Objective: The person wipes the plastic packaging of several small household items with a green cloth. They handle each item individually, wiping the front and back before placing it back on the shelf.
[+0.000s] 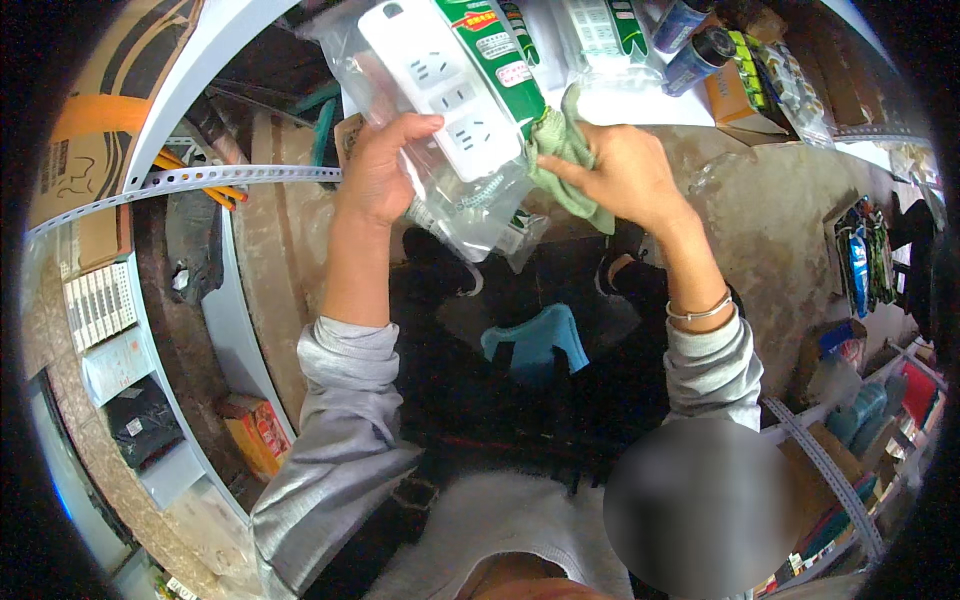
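Note:
My left hand (382, 169) grips a white power strip (450, 94) by its left side, thumb across the front near the sockets. The strip sits in a clear plastic bag (469, 217) together with a green printed card (499, 60). A green cloth (566, 161) is bunched in my right hand (626, 172), pressed against the right edge of the package by the card's lower end. More packaged strips seem to hang behind the lower end of the bag, partly hidden by it.
On the white shelf (682, 105) ahead stand another packaged power strip (600, 34), dark-capped cans (694, 60) and an open cardboard box (742, 97). Perforated metal shelf rails (247, 174) run at my left. Shelving with boxed goods (101, 300) lines the left side; stocked shelves (825, 469) stand at right.

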Tool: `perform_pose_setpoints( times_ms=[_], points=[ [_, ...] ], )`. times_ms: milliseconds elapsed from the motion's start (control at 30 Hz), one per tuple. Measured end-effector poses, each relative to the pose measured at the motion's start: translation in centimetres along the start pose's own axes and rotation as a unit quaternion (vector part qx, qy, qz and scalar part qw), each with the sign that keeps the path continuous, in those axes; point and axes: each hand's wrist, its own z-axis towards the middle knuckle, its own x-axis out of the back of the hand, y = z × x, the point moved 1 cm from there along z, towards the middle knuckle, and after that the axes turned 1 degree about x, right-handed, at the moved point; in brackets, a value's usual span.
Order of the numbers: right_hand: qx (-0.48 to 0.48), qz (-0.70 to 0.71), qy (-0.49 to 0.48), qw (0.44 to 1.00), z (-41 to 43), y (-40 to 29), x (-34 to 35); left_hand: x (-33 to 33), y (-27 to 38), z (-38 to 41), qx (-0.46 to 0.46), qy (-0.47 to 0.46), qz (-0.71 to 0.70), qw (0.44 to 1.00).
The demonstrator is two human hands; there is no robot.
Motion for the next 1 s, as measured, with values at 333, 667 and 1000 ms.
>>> perform_pose_setpoints(
  times_ms=[333,667,1000],
  points=[
    [0.058,0.352,0.191,0.914,0.7,0.1,1.8,1.0,0.2,0.4,0.003,0.036,-0.149,0.988],
    [0.023,0.389,0.205,0.898,1.9,-1.5,-0.5,-1.9,-3.9,-1.9,0.088,-0.039,-0.043,0.994],
    [-0.118,0.609,0.302,0.724,2.9,0.9,3.3,-2.9,-5.8,-3.4,0.158,-0.139,0.123,0.97]
  ],
)
